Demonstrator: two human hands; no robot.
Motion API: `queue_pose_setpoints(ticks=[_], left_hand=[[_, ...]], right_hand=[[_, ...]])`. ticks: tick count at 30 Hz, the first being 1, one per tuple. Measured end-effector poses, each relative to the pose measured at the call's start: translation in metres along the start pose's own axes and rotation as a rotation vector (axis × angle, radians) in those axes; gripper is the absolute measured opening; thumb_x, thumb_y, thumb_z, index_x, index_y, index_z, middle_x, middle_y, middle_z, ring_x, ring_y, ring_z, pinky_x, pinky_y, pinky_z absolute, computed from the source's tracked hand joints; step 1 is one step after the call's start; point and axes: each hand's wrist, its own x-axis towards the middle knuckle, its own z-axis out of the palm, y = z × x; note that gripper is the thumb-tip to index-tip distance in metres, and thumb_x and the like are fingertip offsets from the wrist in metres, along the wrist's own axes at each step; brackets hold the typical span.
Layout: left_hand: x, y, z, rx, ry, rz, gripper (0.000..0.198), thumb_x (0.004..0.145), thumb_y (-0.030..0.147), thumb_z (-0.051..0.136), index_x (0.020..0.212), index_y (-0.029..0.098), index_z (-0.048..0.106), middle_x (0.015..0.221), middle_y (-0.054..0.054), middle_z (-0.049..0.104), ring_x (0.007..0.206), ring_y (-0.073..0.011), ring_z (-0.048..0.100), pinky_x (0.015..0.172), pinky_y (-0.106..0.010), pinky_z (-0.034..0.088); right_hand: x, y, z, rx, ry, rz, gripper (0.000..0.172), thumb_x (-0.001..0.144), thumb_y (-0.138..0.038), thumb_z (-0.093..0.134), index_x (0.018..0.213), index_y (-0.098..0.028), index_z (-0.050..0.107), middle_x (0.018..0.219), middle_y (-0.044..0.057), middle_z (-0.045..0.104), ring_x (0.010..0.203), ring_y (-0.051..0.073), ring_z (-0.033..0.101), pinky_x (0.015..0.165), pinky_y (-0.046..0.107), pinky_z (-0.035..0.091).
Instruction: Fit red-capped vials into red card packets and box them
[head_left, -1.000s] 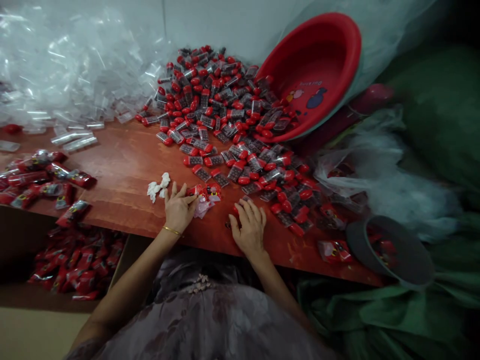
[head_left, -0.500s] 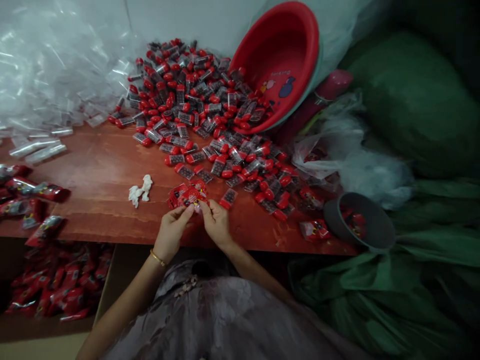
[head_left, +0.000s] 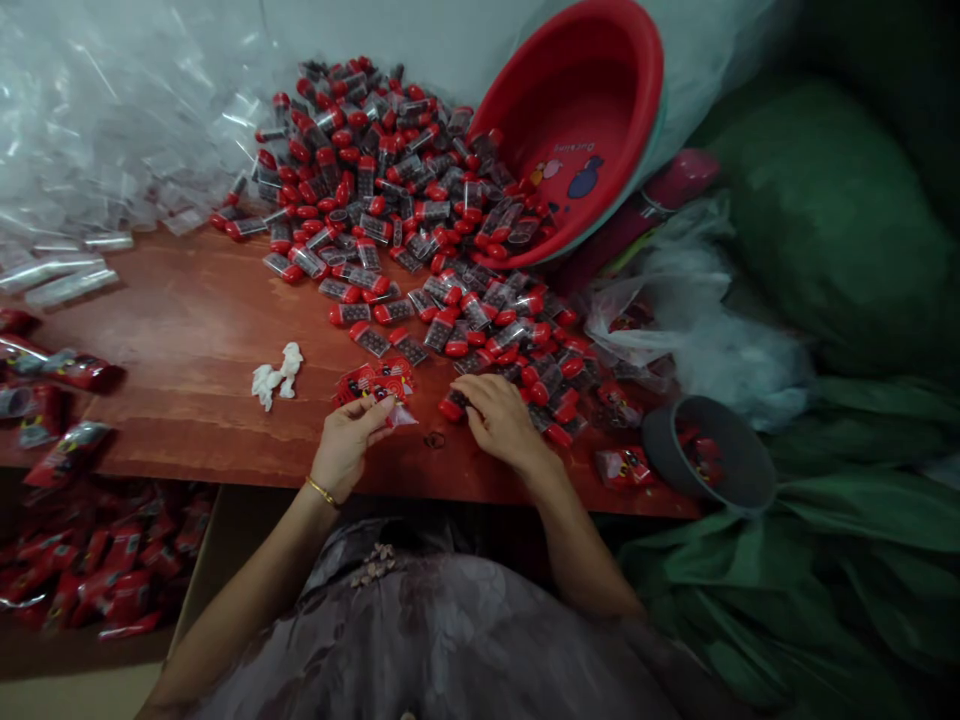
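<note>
My left hand (head_left: 349,445) pinches a small red and pink printed card (head_left: 403,413) between thumb and fingers. Right behind it, a small pile of red printed cards (head_left: 375,378) lies on the table. To the right, my right hand (head_left: 499,418) curls its fingers over a small clear container (head_left: 453,404) with a red cap and dark contents, at table level. A large heap of similar red-capped containers (head_left: 367,175) spreads behind both hands. A small dark ring-like thing (head_left: 434,440) lies between the hands.
A red basin (head_left: 607,120) leans on its side at the heap's right. A grey bowl (head_left: 660,450) with red pieces stands at the right edge. White crumpled lumps (head_left: 277,376), clear plastic sleeves (head_left: 71,288) and red filled packets (head_left: 71,455) lie leftward. An open box (head_left: 191,570) sits below.
My right hand has left the card and moved right onto a red-capped container. My left hand keeps the card, nearly in place. The view has shifted slightly.
</note>
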Motion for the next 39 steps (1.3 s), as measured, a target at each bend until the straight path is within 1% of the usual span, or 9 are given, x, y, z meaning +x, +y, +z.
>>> queue_pose_setpoints(ticks=[3, 7, 12, 15, 19, 23, 27, 33, 39], left_hand=[[0.000, -0.001, 0.000, -0.017, -0.083, -0.114, 0.036, 0.046, 0.030, 0.085, 0.060, 0.014, 0.055, 0.053, 0.006, 0.057, 0.050, -0.0071, 0.055, 0.061, -0.025, 0.051], [-0.002, -0.004, -0.002, -0.065, -0.126, -0.181, 0.033, 0.052, 0.033, 0.082, 0.069, 0.016, 0.059, 0.063, 0.002, 0.064, 0.061, -0.0119, 0.062, 0.067, -0.028, 0.051], [-0.003, -0.006, -0.003, -0.059, -0.094, -0.175, 0.033, 0.055, 0.034, 0.081, 0.074, 0.016, 0.059, 0.072, 0.000, 0.068, 0.069, -0.0145, 0.065, 0.066, -0.028, 0.050], [-0.002, -0.007, -0.002, -0.050, -0.067, -0.153, 0.035, 0.054, 0.034, 0.082, 0.071, 0.016, 0.057, 0.072, 0.001, 0.067, 0.066, -0.0136, 0.065, 0.063, -0.026, 0.050], [-0.003, -0.008, -0.002, -0.064, -0.044, -0.135, 0.040, 0.049, 0.035, 0.083, 0.074, 0.016, 0.059, 0.070, 0.001, 0.067, 0.065, -0.0136, 0.064, 0.061, -0.026, 0.049], [-0.006, -0.010, -0.001, -0.071, -0.068, -0.127, 0.039, 0.050, 0.036, 0.083, 0.073, 0.015, 0.061, 0.070, 0.000, 0.068, 0.064, -0.0127, 0.064, 0.061, -0.024, 0.049], [-0.008, -0.010, 0.000, -0.077, -0.092, -0.128, 0.037, 0.048, 0.035, 0.084, 0.069, 0.015, 0.060, 0.065, 0.000, 0.067, 0.057, -0.0105, 0.061, 0.057, -0.023, 0.048], [-0.010, -0.010, -0.004, -0.049, -0.081, -0.100, 0.040, 0.047, 0.036, 0.084, 0.067, 0.015, 0.057, 0.064, 0.001, 0.066, 0.056, -0.0105, 0.062, 0.058, -0.023, 0.049], [-0.015, -0.010, 0.002, -0.036, -0.045, 0.057, 0.043, 0.044, 0.038, 0.085, 0.073, 0.014, 0.064, 0.068, 0.000, 0.068, 0.058, -0.0093, 0.062, 0.059, -0.020, 0.048]], right_hand=[[-0.001, 0.015, -0.003, -0.186, -0.130, -0.032, 0.042, 0.082, -0.014, 0.048, 0.124, -0.020, 0.053, 0.131, 0.007, 0.054, 0.113, 0.026, 0.046, 0.095, 0.044, 0.031], [-0.002, 0.015, 0.003, -0.232, -0.145, -0.020, 0.029, 0.085, -0.028, 0.053, 0.112, -0.019, 0.057, 0.116, 0.009, 0.061, 0.102, 0.025, 0.051, 0.094, 0.044, 0.030], [-0.013, 0.007, 0.017, -0.157, -0.103, 0.018, 0.039, 0.085, -0.037, 0.055, 0.118, -0.018, 0.053, 0.121, 0.011, 0.058, 0.108, 0.027, 0.049, 0.094, 0.043, 0.032], [-0.021, 0.001, 0.020, -0.079, -0.085, 0.088, 0.033, 0.083, -0.033, 0.057, 0.113, -0.018, 0.055, 0.115, 0.011, 0.060, 0.104, 0.028, 0.052, 0.090, 0.042, 0.037], [-0.033, -0.020, 0.012, 0.155, -0.038, 0.124, 0.032, 0.083, -0.030, 0.057, 0.113, -0.020, 0.053, 0.108, 0.009, 0.065, 0.097, 0.025, 0.059, 0.085, 0.039, 0.044], [-0.043, -0.046, -0.003, 0.336, 0.009, 0.056, 0.035, 0.083, -0.031, 0.058, 0.117, -0.024, 0.051, 0.111, 0.007, 0.065, 0.099, 0.022, 0.061, 0.086, 0.037, 0.047], [-0.042, -0.056, -0.006, 0.346, 0.036, 0.028, 0.035, 0.082, -0.030, 0.058, 0.116, -0.023, 0.051, 0.109, 0.008, 0.066, 0.099, 0.022, 0.063, 0.085, 0.036, 0.049], [-0.037, -0.054, 0.006, 0.297, 0.138, 0.040, 0.033, 0.080, -0.027, 0.060, 0.112, -0.022, 0.054, 0.102, 0.007, 0.068, 0.092, 0.021, 0.065, 0.082, 0.035, 0.052], [-0.037, -0.060, 0.012, 0.260, 0.279, -0.002, 0.035, 0.080, -0.025, 0.060, 0.114, -0.020, 0.054, 0.103, 0.008, 0.068, 0.092, 0.020, 0.066, 0.082, 0.033, 0.054]])
